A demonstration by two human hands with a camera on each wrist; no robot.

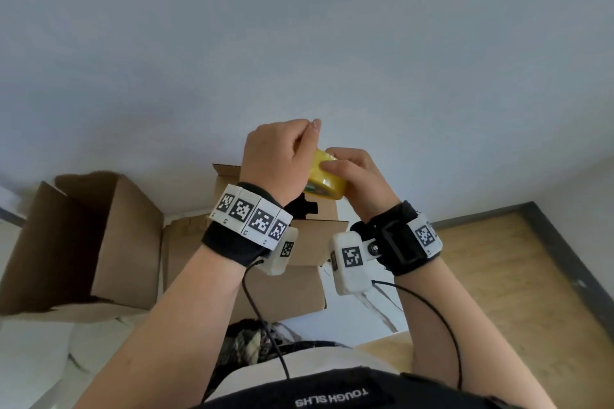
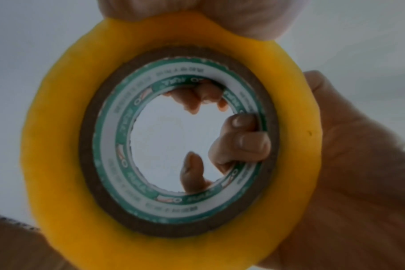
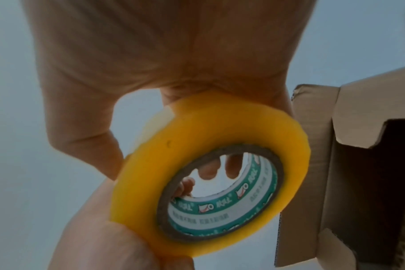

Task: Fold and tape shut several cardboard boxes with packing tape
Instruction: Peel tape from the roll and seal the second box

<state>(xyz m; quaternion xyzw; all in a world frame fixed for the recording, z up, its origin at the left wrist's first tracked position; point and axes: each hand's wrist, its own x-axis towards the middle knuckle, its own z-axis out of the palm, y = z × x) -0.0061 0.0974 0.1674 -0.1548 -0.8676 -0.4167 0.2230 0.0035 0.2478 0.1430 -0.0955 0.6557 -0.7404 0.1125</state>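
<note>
A yellow roll of packing tape [image 1: 328, 184] with a green-and-white printed core is held in the air between both hands. My left hand [image 1: 299, 143] curls over its upper left edge, thumb pointing up. My right hand [image 1: 335, 169] grips the roll from the right, thumb lying on the outer face. The left wrist view looks straight through the roll [image 2: 58, 146], and fingers hook into its core [image 2: 240, 142]. An open cardboard box [image 1: 299, 242] with raised flaps sits just below the hands, and it also shows beside the roll [image 3: 150, 182] as the box [image 3: 358, 164].
A larger open cardboard box [image 1: 99, 242] lies on its side at the left. Flat cardboard [image 1: 186, 242] stands between the two boxes. A white marbled surface [image 1: 365, 312] carries them. Wood floor [image 1: 498, 292] and a dark baseboard [image 1: 564, 259] lie to the right. A white wall fills the background.
</note>
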